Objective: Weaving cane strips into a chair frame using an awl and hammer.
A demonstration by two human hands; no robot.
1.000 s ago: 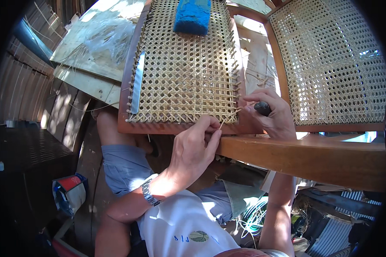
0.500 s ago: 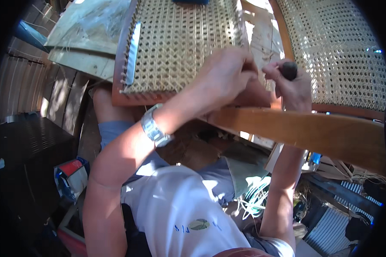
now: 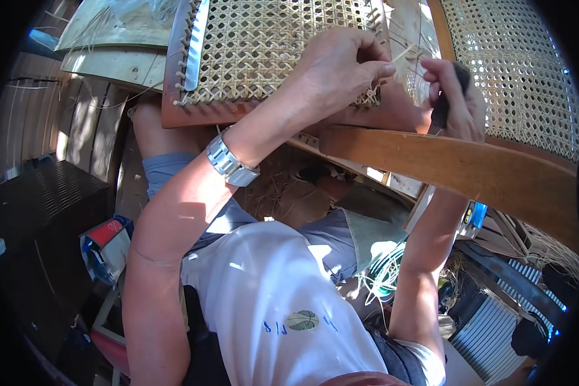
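The cane seat panel (image 3: 238,71) in its reddish wooden frame has shifted upward in view since a second ago, so its front edge now lies nearer the top of the picture. To its right, the caned backrest (image 3: 514,71) likewise sits higher. A curved wooden armrest (image 3: 444,157) runs from near the seat's front right corner toward the right, with the person's right forearm passing under it. A pale plywood board (image 3: 109,67) lies to the left of the seat.

The left hand (image 3: 344,71) has changed most: earlier it worked low at the front edge, near the right corner; now its forearm slants across that edge and the hand is over the right side of the weave. Its thumb and forefinger are drawn close together in a pinch. The right hand (image 3: 458,103) has moved away from the seat's side rail, out toward the backrest — its fingers curled around a dark handle (image 3: 450,93), which stands roughly upright.

The flat metal strip (image 3: 197,51) remains along the panel's left side. A metal-banded wristwatch (image 3: 228,161) circles the left wrist. Smallest, a thin cane strand (image 3: 403,51) runs up and right from the left fingertips — its far end is hard to trace.
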